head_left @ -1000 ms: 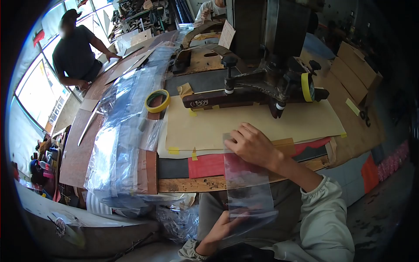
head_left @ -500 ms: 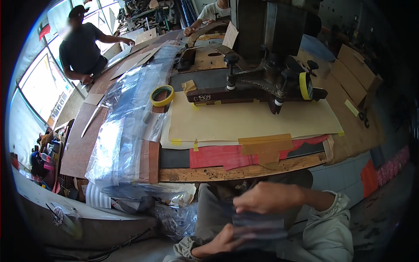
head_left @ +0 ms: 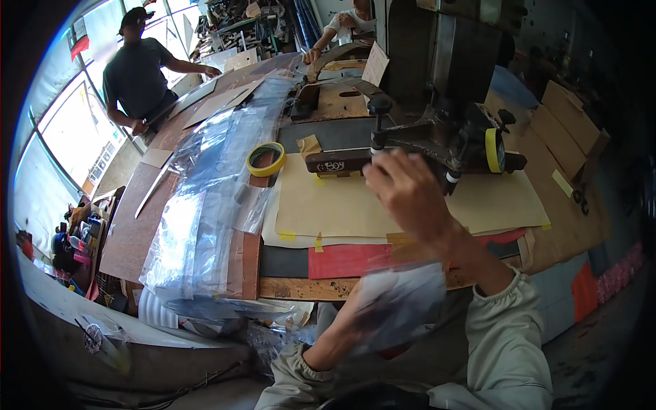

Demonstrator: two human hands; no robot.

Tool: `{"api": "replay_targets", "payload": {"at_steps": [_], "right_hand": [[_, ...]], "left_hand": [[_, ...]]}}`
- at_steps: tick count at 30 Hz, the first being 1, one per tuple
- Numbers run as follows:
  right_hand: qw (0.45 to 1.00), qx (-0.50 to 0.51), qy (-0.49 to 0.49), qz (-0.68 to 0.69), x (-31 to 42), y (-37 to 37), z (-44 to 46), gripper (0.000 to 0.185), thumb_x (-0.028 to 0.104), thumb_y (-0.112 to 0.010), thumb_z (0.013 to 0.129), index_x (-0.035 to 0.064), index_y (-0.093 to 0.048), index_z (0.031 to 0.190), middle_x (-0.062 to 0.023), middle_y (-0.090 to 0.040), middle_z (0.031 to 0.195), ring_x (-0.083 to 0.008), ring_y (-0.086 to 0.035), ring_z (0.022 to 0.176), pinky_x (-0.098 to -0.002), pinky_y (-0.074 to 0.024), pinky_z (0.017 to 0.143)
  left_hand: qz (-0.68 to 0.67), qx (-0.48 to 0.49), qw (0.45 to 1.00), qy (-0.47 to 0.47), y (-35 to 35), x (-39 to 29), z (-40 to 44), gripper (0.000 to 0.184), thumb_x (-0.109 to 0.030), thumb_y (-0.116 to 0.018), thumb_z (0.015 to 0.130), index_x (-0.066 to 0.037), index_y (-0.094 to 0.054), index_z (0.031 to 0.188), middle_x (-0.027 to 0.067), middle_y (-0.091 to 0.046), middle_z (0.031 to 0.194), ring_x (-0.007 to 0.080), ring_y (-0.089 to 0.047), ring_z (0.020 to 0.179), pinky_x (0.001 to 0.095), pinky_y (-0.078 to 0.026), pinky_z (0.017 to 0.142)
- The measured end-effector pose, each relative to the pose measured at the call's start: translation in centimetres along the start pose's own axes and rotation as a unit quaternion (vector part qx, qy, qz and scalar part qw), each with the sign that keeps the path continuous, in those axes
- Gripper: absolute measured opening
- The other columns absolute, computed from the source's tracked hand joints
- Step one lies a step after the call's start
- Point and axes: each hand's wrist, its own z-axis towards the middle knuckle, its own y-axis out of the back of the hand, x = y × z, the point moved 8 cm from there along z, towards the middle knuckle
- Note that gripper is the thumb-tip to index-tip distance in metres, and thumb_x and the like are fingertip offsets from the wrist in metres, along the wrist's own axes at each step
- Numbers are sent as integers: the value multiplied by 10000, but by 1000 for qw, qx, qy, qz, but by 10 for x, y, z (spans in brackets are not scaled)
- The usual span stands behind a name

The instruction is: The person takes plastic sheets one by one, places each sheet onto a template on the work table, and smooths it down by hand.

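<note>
My left hand (head_left: 348, 321) is low in front of the table edge, closed on a blurred clear plastic sheet (head_left: 403, 301). Above the cream paper sheet (head_left: 328, 205), near the dark bar (head_left: 335, 162) of the clamp, is my right hand (head_left: 403, 191), its fingers bent and blurred; whether it holds anything is hidden. A red strip (head_left: 348, 260) lies along the front edge under the paper. One yellow tape roll (head_left: 266, 160) rests left of the bar, and another (head_left: 495, 150) hangs at its right end.
Clear plastic sheets (head_left: 198, 205) cover part of the brown table (head_left: 130, 236) at the left. A person (head_left: 140, 78) stands at the far left; another (head_left: 348, 27) is behind. Scissors (head_left: 580, 201) and a cardboard box (head_left: 564, 130) are at the right. The press column (head_left: 465, 55) rises behind.
My right hand has risen from near my lap to over the paper. My left hand and the plastic have moved up slightly. The camera view has shifted a little.
</note>
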Motion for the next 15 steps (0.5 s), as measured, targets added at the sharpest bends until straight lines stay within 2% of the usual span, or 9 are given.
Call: {"api": "replay_targets", "payload": {"at_steps": [2, 3, 4, 5, 7, 10, 15], "right_hand": [[962, 247, -71, 89, 2, -28, -32, 119, 129, -595, 739, 42, -581, 819, -67, -571, 824, -244, -583, 722, -339, -473, 643], [951, 273, -75, 121, 3, -35, -45, 130, 136, -595, 742, 41, -584, 830, -70, -581, 843, -244, -587, 749, -337, -478, 652], [939, 298, -80, 152, 4, -46, -59, 141, 143, -594, 745, 41, -587, 841, -72, -590, 861, -244, -590, 777, -335, -483, 661], [925, 322, -85, 182, 4, -54, -69, 152, 151, -594, 748, 40, -591, 853, -74, -600, 880, -245, -594, 804, -333, -488, 670], [929, 299, -85, 198, 1, -54, -70, 187, 178, -594, 755, 37, -596, 878, -86, -607, 924, -237, -594, 846, -325, -489, 705], [929, 300, -97, 196, -4, -56, -69, 236, 210, -588, 767, 32, -595, 922, -106, -601, 996, -232, -587, 907, -317, -487, 751], [945, 244, -97, 194, -5, -59, -77, 303, 219, -584, 773, 20, -567, 1000, -175, -546, 1080, -276, -536, 1007, -341, -444, 844]], "left_hand": [[135, 30, 990, 0, -3, -4, 5, 298, -177, -424, 899, 15, -468, 1122, 69, -546, 1021, 105, -545, 904, 230, -474, 746], [200, 44, 979, 1, -4, -6, 7, 280, -181, -425, 898, 10, -484, 1094, 59, -550, 994, 100, -548, 886, 232, -478, 736], [42, -6, 993, 110, -24, -10, -2, 218, -180, -454, 884, -6, -511, 1002, 36, -541, 925, 107, -551, 846, 251, -483, 734], [22, -20, 993, 111, -25, -9, -2, 219, -182, -465, 879, -8, -511, 1003, 35, -542, 925, 111, -551, 849, 258, -485, 736], [-14, -46, 993, 110, -22, -4, 1, 223, -185, -486, 869, -10, -513, 1005, 33, -542, 926, 119, -550, 855, 273, -487, 739], [-1, -73, 990, 124, -12, -1, 4, 393, -297, -528, 860, 19, -492, 1092, 76, -567, 952, 153, -568, 817, 283, -480, 726], [-9, -63, 989, 132, -11, 5, 8, 400, -288, -511, 870, 22, -484, 1122, 94, -572, 1006, 159, -575, 861, 286, -480, 749]]}}
